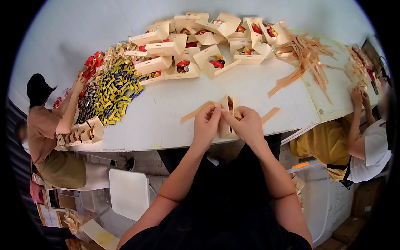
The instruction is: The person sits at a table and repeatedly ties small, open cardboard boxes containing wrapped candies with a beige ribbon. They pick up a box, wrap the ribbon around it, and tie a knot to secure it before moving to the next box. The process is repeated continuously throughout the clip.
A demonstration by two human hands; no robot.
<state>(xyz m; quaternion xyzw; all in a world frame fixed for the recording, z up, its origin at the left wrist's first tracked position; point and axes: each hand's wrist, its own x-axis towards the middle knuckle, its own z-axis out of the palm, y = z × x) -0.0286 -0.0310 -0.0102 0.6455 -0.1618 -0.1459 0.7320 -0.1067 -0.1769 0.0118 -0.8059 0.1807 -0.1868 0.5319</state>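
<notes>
A small cream cardboard box [228,131] stands near the front edge of the table, with a dark slot along its top. My left hand [207,123] and my right hand [246,125] meet over it, thumbs and fingertips pinched close together. Both pinch a tan ribbon [195,113], whose tails stick out to the left and right of the box. My fingers hide the middle of the ribbon, so I cannot tell whether it is knotted.
Open cream boxes [183,68] holding red-wrapped sweets crowd the table's far side. Yellow-and-blue wrapped candies [116,89] are heaped left; loose tan ribbons [310,56] lie right. People work at left [46,121] and right [368,146]. A white stool [129,193] stands below.
</notes>
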